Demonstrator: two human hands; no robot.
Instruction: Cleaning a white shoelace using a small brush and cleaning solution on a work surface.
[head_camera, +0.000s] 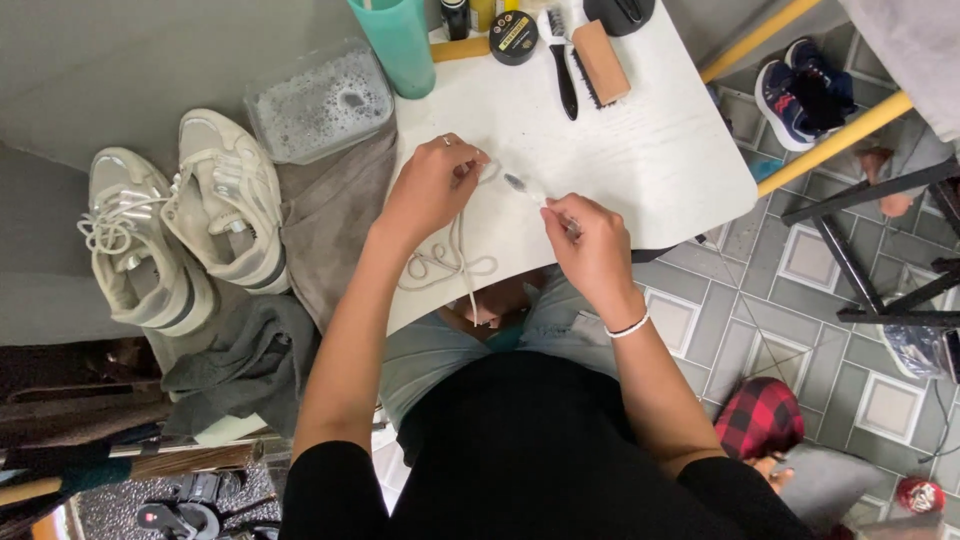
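Observation:
My left hand (432, 185) pinches a white shoelace (455, 255) against the white table (650, 150); the lace trails in loops toward the table's near edge and hangs over it. My right hand (590, 240) grips a small toothbrush (523, 187) whose bristled head touches the lace just right of my left fingers. A white band sits on my right wrist. Two white sneakers (180, 225) stand side by side to the left; the left one is laced.
A clear tub of soapy water (318, 102) rests on a grey-brown towel (335, 215). A teal cup (397, 45), round polish tin (513, 37), and shoe brushes (585, 60) line the table's far side. Grey cloth (245, 360) lies below the sneakers. Blue shoes (805, 90) sit on the tiled floor.

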